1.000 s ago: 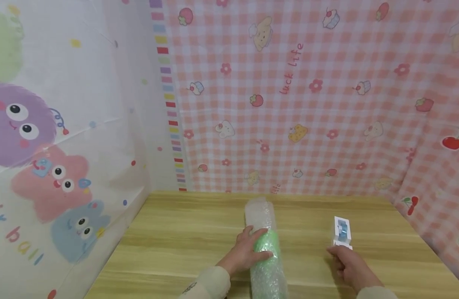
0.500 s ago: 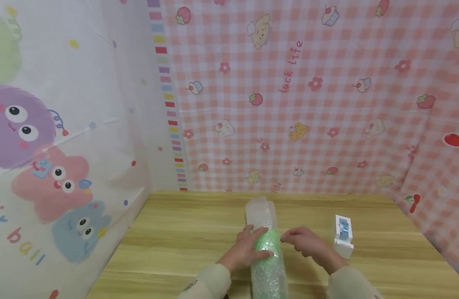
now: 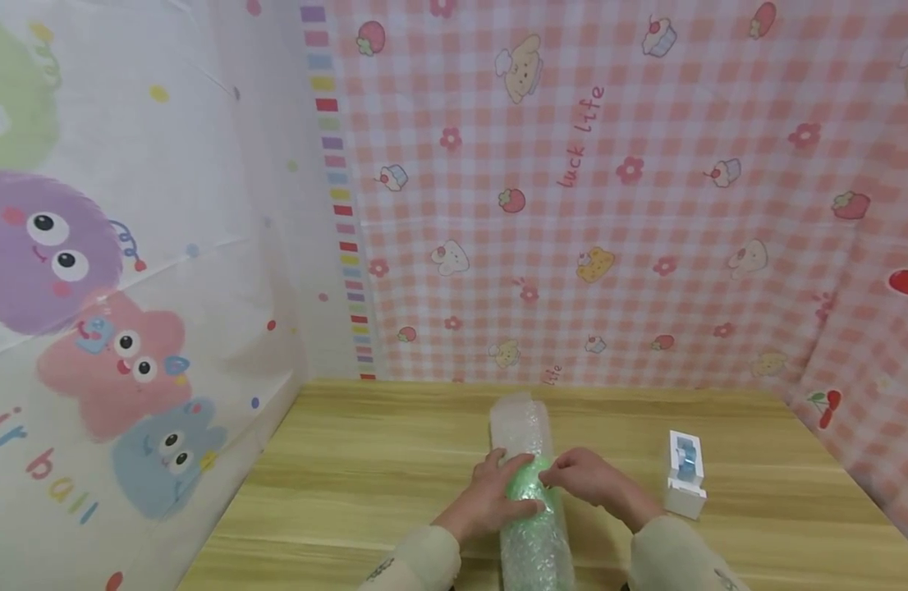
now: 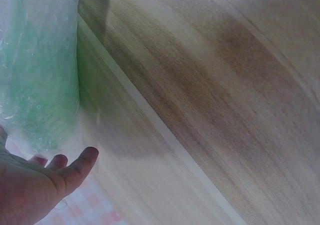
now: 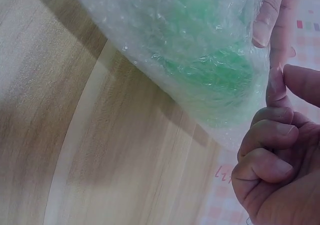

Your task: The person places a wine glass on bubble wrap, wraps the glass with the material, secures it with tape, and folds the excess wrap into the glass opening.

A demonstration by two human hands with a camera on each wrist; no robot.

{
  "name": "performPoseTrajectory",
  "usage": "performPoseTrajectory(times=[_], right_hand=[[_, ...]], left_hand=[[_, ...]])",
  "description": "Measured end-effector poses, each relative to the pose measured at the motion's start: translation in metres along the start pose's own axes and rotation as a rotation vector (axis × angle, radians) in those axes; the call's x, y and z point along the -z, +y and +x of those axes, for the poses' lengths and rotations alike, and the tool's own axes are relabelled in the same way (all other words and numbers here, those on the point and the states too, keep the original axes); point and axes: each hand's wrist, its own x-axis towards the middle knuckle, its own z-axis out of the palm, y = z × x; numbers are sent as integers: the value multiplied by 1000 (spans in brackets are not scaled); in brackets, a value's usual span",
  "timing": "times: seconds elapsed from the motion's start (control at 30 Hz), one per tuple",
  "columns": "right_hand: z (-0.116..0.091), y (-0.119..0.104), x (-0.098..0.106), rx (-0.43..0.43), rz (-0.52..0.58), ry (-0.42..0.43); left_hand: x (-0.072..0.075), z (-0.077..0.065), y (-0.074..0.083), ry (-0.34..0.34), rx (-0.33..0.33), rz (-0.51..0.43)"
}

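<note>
A bundle in clear bubble wrap [image 3: 524,423], with something green inside, lies lengthwise on the wooden table [image 3: 380,460]. My left hand [image 3: 491,497] rests on its left side, fingers spread and pressing the wrap. At the bundle's right side is my right hand [image 3: 590,480], its fingertips right at the wrap over the green part. In the right wrist view, the right thumb and index finger [image 5: 278,87] pinch together while the other fingers curl in. Between them is what seems a small piece of clear tape, barely visible.
A white tape dispenser [image 3: 685,497] with a blue roll [image 3: 687,458] stands on the table to the right of my right hand. Behind the table hangs a pink checked cloth [image 3: 631,222]; a white cloth with cartoon figures [image 3: 225,197] hangs at the left.
My right hand has left the tape dispenser and moved leftward to the bubble-wrapped bundle, reaching the wrap's right side. The left hand has stayed on the bundle.
</note>
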Motion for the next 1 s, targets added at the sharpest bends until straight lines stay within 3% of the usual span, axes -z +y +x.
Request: performPoseTrajectory(times=[0.3,0.47,1.0], right_hand=[[2,-2,-6,-8,-54,31],[3,-2,-9,-67,-93,75],[-2,3,-15,-138,-87,126]], left_hand=[[-1,-1,-1,0,9,3],[-1,-2,-1,7,7,-4],[-2,-2,-3,21,4,4]])
